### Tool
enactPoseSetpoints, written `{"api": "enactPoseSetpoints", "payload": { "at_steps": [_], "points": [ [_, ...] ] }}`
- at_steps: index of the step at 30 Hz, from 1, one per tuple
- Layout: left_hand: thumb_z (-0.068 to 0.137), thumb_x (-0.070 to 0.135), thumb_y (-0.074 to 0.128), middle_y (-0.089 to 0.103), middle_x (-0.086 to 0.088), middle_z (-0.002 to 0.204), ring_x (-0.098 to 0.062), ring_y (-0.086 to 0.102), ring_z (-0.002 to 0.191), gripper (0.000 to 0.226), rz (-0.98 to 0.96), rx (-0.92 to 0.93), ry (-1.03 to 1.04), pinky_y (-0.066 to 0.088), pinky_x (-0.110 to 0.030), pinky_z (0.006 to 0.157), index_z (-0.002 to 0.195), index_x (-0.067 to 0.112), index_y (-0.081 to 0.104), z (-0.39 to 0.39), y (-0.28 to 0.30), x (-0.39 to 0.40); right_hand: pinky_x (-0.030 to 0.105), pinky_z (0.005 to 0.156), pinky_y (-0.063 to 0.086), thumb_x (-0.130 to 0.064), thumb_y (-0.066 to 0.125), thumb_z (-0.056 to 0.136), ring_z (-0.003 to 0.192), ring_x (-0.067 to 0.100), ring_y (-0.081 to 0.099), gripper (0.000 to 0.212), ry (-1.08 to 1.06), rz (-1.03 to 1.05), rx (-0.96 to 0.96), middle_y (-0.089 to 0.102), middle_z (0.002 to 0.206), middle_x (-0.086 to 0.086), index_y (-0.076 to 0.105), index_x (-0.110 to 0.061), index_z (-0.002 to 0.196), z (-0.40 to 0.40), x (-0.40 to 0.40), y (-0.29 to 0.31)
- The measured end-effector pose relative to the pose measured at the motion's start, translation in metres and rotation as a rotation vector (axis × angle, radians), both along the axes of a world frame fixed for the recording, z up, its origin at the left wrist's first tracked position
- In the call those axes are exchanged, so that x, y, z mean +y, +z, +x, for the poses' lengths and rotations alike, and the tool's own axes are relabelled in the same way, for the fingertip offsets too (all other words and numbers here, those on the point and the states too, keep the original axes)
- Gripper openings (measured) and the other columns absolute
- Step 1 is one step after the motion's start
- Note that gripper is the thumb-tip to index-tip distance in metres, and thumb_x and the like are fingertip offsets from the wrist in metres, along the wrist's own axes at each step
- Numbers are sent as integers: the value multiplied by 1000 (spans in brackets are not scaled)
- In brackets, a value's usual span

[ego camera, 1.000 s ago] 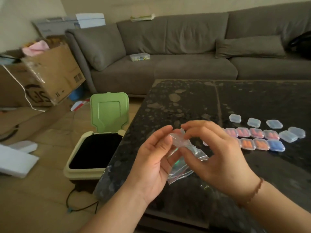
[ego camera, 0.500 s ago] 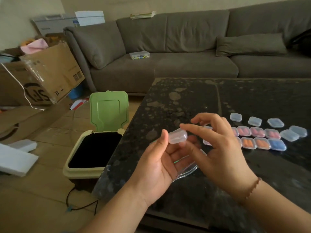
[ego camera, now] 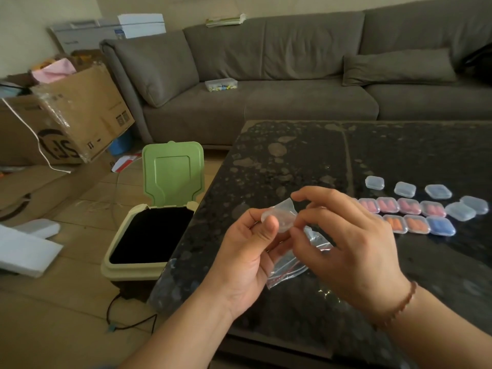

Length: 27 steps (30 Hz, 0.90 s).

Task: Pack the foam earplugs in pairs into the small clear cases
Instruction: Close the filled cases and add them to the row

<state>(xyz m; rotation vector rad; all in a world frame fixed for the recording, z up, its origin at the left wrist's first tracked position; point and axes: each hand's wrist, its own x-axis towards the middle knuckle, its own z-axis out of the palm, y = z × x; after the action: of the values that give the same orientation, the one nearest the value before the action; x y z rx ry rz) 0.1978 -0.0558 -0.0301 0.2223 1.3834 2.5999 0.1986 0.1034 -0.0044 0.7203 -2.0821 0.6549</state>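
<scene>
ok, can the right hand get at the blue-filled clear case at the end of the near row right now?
Probably not yet: the right hand is pinching the small open clear case with the left hand. The path over the dark table to the blue-filled clear case looks free.

Single view: head-worn wide-angle camera, looking forward and down from the person's own standpoint.
Near field: left hand (ego camera: 247,251) and right hand (ego camera: 354,246) fill the lower centre, close to the lens, forearms entering from the bottom edge.
Middle field: dark speckled stone tabletop (ego camera: 306,161) runs from centre to right edge, seen obliquely from its near left corner; open bin with raised green plastic lid (ego camera: 173,171) stands on the floor just left of it.
Far field: grey-brown fabric sofa (ego camera: 292,75) spans the top; brown cardboard box (ego camera: 80,115) sits at far left.
Edges bow from lens distortion.
No second view.
</scene>
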Motion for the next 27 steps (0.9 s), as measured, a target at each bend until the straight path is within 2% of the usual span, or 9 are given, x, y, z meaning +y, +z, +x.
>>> {"api": "enactPoseSetpoints", "payload": {
  "at_steps": [8,11,15,18,20,22,24,25,27],
  "points": [
    [56,39,92,74,-16,101,-25,73,93,66,2,16,-10,58,-28,77,105,3,65,-2,-2,-4,30,52,52,-24,64,85,80,7,63,16,5,-38,-17,68,108,-5,69,-15,72,-2,-3,-4],
    [54,37,93,75,-14,100,-23,73,91,64,-24,24,-14,58,-26,75,103,4,68,-1,-1,-6,32,51,52,-28,63,84,80,6,63,17,11,-61,-80,66,112,-6,69,-17,72,-2,-2,-5],
    [53,33,92,76,-5,95,-16,72,90,49,-248,118,-35,57,-24,76,95,17,72,-5,5,-12,31,56,52,-40,63,85,82,7,63,22,42,-226,-222,62,114,-10,70,-21,76,-4,0,-4],
    [65,30,84,75,-3,95,-19,71,92,37,-410,160,-100,58,-34,86,98,19,71,-7,10,-18,32,60,55,-44,60,85,92,6,62,24,46,-299,-345,59,114,-14,74,-24,89,-6,0,-1],
    [73,30,81,75,-9,99,-23,71,90,37,-380,98,-58,59,-37,85,104,13,69,-11,14,-22,33,63,57,-42,61,82,99,4,60,25,36,-273,-399,56,117,-17,73,-27,98,-7,2,-2],
    [77,27,76,74,-12,100,-22,72,86,32,-243,-30,63,59,-33,80,103,10,69,-20,14,-28,34,63,56,-39,62,80,101,5,58,19,1,-258,-428,54,118,-18,72,-30,93,-5,5,0],
    [78,28,71,74,-10,99,-20,72,86,29,-136,-135,192,59,-33,80,101,10,68,-30,11,-33,34,61,55,-45,56,78,104,7,56,19,-76,-149,-436,53,119,-17,70,-32,77,-2,9,5],
    [77,30,70,74,-10,98,-19,73,86,32,-91,-172,245,60,-33,81,101,10,68,-33,8,-34,35,64,55,-48,52,76,111,10,53,24,-126,-18,-458,53,123,-16,70,-33,71,0,11,8],
    [75,35,70,74,-9,100,-17,74,87,43,-19,-224,322,60,-31,78,107,6,67,-37,1,-33,42,88,52,-48,50,81,136,15,31,27,-214,312,-617,43,142,-18,73,-36,74,3,12,13]
  ]
}}
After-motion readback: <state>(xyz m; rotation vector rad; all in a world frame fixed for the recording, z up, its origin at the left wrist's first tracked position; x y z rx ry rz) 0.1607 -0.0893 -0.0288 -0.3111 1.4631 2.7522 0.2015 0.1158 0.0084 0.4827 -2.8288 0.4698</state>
